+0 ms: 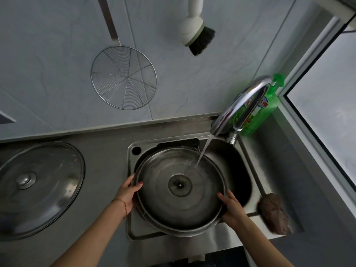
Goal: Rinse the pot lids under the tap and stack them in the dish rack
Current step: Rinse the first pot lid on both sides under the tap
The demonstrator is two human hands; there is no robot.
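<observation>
On the tabletop (107, 151) at left lies 1 lid (40, 187); the left hand (127, 193) and right hand (233, 209) each curl a grip on the rim of the 2nd lid (181, 191), underside up over the sink (238, 166). Best to tilt and turn it slowly so the tap (240, 105) stream sweeps everything. Count: 2 lids, 2 hands, 1 tap; no dish rack shows.

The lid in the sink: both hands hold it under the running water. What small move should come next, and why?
Probably turn the lid a little between the left hand and the right hand. The stream from the tap lands only on its far right part, beyond the centre knob, so the near side likely gets less direct water. Turning would bring the rest of the rim under the stream.
</observation>
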